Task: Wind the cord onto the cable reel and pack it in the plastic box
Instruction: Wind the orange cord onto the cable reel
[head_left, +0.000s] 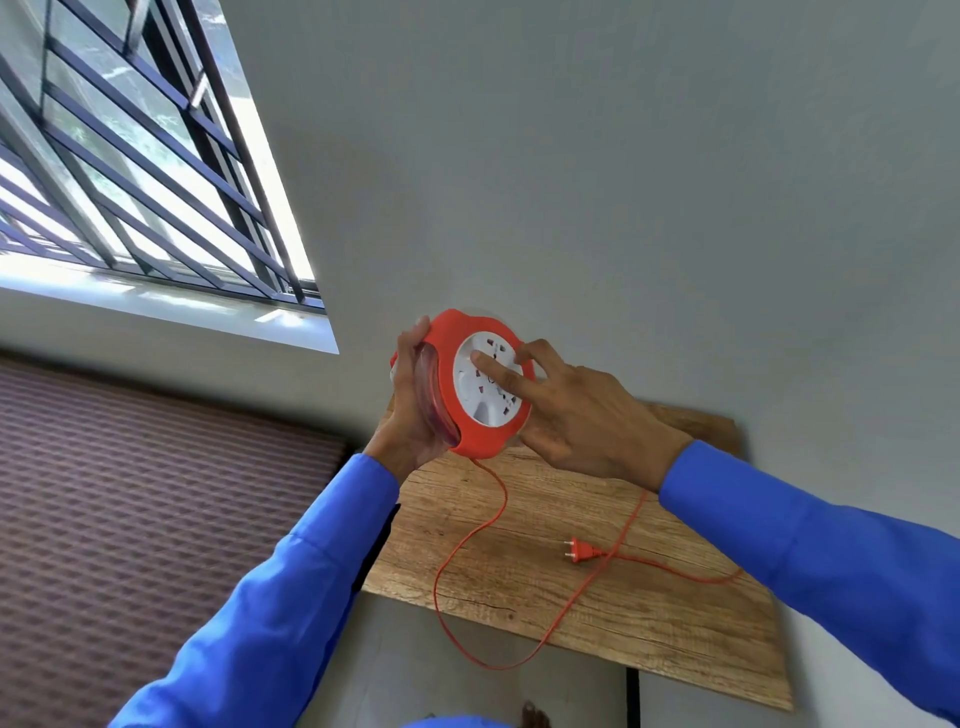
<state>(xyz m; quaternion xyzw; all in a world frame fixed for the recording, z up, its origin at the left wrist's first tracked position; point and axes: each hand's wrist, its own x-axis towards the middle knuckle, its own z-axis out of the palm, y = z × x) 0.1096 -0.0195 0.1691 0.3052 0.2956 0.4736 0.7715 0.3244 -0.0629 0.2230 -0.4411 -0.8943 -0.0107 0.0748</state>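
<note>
You hold the cable reel (470, 387) up above the tabletop (587, 603) so the cord (452, 561) hangs free to wind in. Your left hand (410, 410) has a curled grip round its rim. Your right hand (566, 410) is open, with straight fingers (496, 366) pressing the white middle.

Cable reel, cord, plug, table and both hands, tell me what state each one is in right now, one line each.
cable reel: held up above the table, socket face toward the camera.
cord: mostly unwound, trailing off the table edge and looping back.
plug: lying loose on the table, unplugged.
left hand: grips the reel's rim.
right hand: fingers on the white socket face.
table: wooden top, carrying cord and plug.
</note>
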